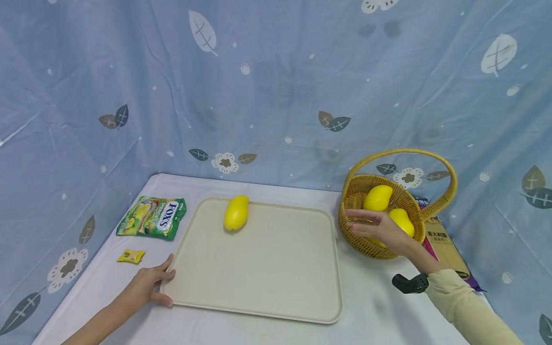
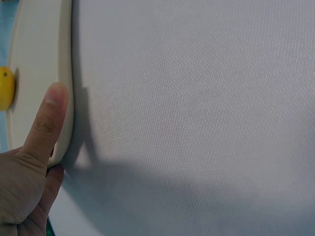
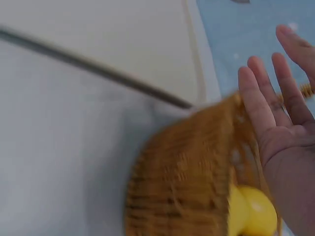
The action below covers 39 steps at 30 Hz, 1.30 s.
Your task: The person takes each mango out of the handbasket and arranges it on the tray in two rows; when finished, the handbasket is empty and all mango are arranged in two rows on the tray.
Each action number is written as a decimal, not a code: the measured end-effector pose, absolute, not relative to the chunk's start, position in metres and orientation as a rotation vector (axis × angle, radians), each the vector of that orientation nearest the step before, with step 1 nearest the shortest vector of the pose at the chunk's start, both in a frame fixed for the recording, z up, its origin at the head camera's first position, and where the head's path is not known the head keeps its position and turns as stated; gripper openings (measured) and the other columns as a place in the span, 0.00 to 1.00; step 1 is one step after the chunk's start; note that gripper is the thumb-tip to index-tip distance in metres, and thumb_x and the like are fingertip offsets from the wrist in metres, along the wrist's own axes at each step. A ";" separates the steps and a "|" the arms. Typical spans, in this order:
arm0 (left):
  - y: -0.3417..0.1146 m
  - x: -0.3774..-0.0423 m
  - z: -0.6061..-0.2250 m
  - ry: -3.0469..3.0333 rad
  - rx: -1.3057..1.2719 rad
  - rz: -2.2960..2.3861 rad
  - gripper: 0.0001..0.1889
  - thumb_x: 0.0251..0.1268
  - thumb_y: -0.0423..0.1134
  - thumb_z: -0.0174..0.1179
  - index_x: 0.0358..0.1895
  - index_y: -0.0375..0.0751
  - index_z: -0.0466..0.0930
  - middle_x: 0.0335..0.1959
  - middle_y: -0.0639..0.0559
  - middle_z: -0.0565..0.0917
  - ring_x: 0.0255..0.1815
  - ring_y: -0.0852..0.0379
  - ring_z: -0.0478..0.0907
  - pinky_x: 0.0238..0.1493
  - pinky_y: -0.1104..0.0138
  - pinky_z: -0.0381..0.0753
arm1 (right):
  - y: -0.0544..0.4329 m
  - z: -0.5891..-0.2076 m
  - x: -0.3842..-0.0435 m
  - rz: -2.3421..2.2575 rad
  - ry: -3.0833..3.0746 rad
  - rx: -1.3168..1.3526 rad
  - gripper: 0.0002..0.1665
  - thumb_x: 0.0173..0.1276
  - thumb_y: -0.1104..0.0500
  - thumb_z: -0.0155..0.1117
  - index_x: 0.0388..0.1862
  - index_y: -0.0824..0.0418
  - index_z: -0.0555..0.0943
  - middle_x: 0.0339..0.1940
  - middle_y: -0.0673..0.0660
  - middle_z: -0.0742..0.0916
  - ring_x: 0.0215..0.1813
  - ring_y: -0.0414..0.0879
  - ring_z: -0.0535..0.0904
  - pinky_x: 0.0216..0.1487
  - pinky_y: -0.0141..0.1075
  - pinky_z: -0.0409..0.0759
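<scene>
My left hand [image 1: 148, 285] grips the near left corner of a beige tray [image 1: 276, 268], the thumb along its near rim and the fingers at its left side. The left wrist view shows the thumb [image 2: 47, 118] lying on the rim. One yellow mango [image 1: 236, 212] lies near the tray's far left corner. My right hand [image 1: 384, 231] is over a wicker basket [image 1: 351, 239] with its fingers extended, holding nothing. Yellow mangoes [image 1: 377, 198] lie in the basket, one partly hidden by this hand. In the right wrist view the fingers [image 3: 258, 101] are straight beside the basket's rim.
To the tray's left lie a green FOX'S candy bag [image 1: 153, 218] and a small yellow wrapped candy [image 1: 131, 256]. Brown and purple packages [image 1: 446, 244] lie partly behind the basket at the right. A blue patterned curtain [image 1: 276, 86] surrounds the white table [image 1: 366, 306].
</scene>
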State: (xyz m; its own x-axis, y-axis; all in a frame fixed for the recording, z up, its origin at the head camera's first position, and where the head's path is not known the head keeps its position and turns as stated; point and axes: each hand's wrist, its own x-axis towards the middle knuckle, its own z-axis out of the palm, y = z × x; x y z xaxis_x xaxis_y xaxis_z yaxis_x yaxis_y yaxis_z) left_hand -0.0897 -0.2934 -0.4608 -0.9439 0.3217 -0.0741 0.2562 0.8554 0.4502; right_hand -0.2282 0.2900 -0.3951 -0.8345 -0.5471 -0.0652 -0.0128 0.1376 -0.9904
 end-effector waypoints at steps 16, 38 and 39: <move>-0.296 -0.087 -0.463 2.906 0.454 0.684 0.41 0.23 0.51 0.74 0.48 0.25 0.80 0.62 0.27 0.67 0.56 0.31 0.73 0.52 0.50 0.77 | 0.362 -0.383 -0.253 -1.617 2.034 -0.476 0.26 0.74 0.70 0.50 0.69 0.71 0.64 0.60 0.43 0.80 0.59 0.43 0.79 0.58 0.41 0.77; -0.294 -0.090 -0.463 2.915 0.503 0.641 0.41 0.25 0.51 0.74 0.47 0.24 0.81 0.61 0.25 0.68 0.54 0.31 0.75 0.51 0.49 0.78 | 0.366 -0.391 -0.296 -1.557 2.379 0.129 0.47 0.69 0.46 0.60 0.77 0.61 0.49 0.78 0.68 0.49 0.60 0.36 0.72 0.69 0.42 0.66; -0.294 -0.090 -0.462 2.915 0.499 0.639 0.41 0.25 0.51 0.74 0.47 0.24 0.81 0.61 0.25 0.68 0.54 0.31 0.75 0.51 0.50 0.78 | 0.366 -0.391 -0.298 -1.547 2.388 0.139 0.47 0.69 0.46 0.60 0.77 0.60 0.50 0.78 0.68 0.48 0.65 0.43 0.70 0.70 0.42 0.65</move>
State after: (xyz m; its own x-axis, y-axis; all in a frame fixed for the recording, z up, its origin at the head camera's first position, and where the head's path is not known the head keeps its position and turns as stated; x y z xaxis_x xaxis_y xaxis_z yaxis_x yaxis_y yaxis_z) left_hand -0.0901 -0.2937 -0.4622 -0.9390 0.3412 -0.0424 0.2921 0.8568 0.4249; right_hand -0.2976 0.3664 -0.3911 -0.9527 -0.0770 -0.2940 0.2369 0.4178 -0.8771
